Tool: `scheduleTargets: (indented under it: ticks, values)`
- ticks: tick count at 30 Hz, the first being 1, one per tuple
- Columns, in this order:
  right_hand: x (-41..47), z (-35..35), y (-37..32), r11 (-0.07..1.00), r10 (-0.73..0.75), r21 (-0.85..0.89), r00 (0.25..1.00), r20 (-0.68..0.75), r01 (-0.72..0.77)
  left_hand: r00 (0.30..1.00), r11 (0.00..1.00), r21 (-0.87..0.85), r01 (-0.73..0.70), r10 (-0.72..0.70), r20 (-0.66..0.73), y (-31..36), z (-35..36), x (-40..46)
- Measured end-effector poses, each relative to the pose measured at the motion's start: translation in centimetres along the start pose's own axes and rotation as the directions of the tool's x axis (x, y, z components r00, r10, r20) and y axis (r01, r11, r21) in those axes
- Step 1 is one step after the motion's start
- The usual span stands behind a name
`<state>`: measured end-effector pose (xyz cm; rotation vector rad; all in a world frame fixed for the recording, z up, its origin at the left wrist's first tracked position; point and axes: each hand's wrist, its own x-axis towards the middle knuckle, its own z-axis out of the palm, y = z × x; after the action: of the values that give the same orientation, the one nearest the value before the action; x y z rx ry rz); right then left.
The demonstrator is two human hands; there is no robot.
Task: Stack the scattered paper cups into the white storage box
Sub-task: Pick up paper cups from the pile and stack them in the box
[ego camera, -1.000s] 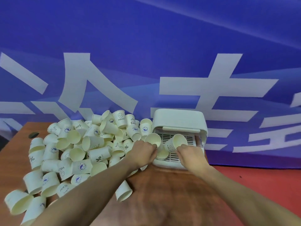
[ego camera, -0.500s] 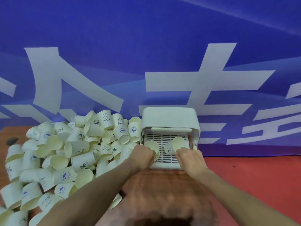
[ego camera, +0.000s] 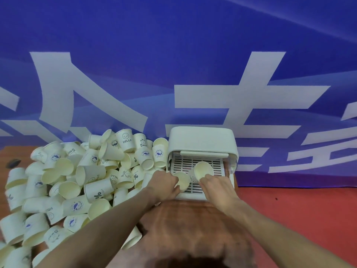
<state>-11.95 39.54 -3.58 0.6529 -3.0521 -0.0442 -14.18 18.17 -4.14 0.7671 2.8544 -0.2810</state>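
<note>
left hand (ego camera: 164, 183) curled round one paper cup (ego camera: 181, 181), right hand (ego camera: 217, 185) round another cup (ego camera: 201, 172), both over the white storage box (ego camera: 201, 139) at desk's (ego camera: 189, 219) far edge. heap of loose cups (ego camera: 77, 176) across left side.

The paper cups (ego camera: 96, 192) are cream-white, many printed with dark blue marks (a smiley over "HELLO", a percent sign, round whale badges). The storage box (ego camera: 201, 138) is white with a slotted grid floor. The desk (ego camera: 193, 219) is reddish-brown wood grain. The backdrop (ego camera: 173, 55) is deep blue with large white strokes.
</note>
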Motion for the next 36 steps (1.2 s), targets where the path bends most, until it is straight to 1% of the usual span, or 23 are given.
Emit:
scheduleTargets:
  ticks: [5,10,15,18,21,22,25,27,31,34,36]
  values:
    - [0.4,-1.5,-2.1,0.998,-0.059,-0.011,0.998,-0.015,0.058,0.996,0.998,-0.041,0.050,-0.053,-0.066,-1.5,0.1,-2.0]
    - [1.8,-1.3,-3.6,0.995,-0.087,-0.050,0.994,0.064,0.091,0.991,0.992,-0.081,0.097,-0.104,-0.088,-2.8,0.5,-3.8]
    - [3.0,0.2,-4.5,0.993,-0.056,-0.091,0.985,0.165,0.072,0.990,0.989,-0.070,0.131,-0.135,-0.045,-4.4,1.4,-4.7]
    - [3.7,1.3,-4.9,0.982,-0.091,-0.143,0.977,0.194,0.120,0.988,0.987,-0.064,0.150,-0.152,-0.015,-5.5,2.1,-4.6]
    - [4.3,1.7,-5.4,0.986,-0.057,-0.138,0.972,0.228,0.090,0.988,0.985,-0.082,0.154,-0.155,-0.001,-6.4,3.0,-4.2]
    - [4.5,2.0,-5.5,0.984,-0.071,-0.141,0.970,0.232,0.106,0.988,0.985,-0.083,0.151,-0.151,-0.004,-6.7,3.2,-4.1]
    - [4.8,3.2,-5.7,0.990,-0.107,-0.064,0.957,0.268,0.128,0.990,0.986,-0.096,0.136,-0.139,-0.032,-7.1,4.0,-3.6]
    - [5.0,3.5,-5.8,0.994,-0.099,-0.010,0.959,0.266,0.106,0.990,0.985,-0.114,0.127,-0.134,-0.050,-7.3,4.3,-3.4]
    - [5.0,3.6,-5.9,0.997,-0.082,0.013,0.957,0.277,0.082,0.988,0.985,-0.137,0.105,-0.119,-0.101,-7.4,4.9,-3.1]
    - [5.0,2.9,-6.0,0.998,-0.059,0.015,0.976,0.212,0.057,0.982,0.984,-0.143,0.104,-0.125,-0.144,-7.6,5.0,-3.4]
    - [4.9,2.1,-6.1,0.997,-0.083,0.022,0.985,0.151,0.080,0.971,0.974,-0.191,0.118,-0.153,-0.183,-8.0,4.7,-3.9]
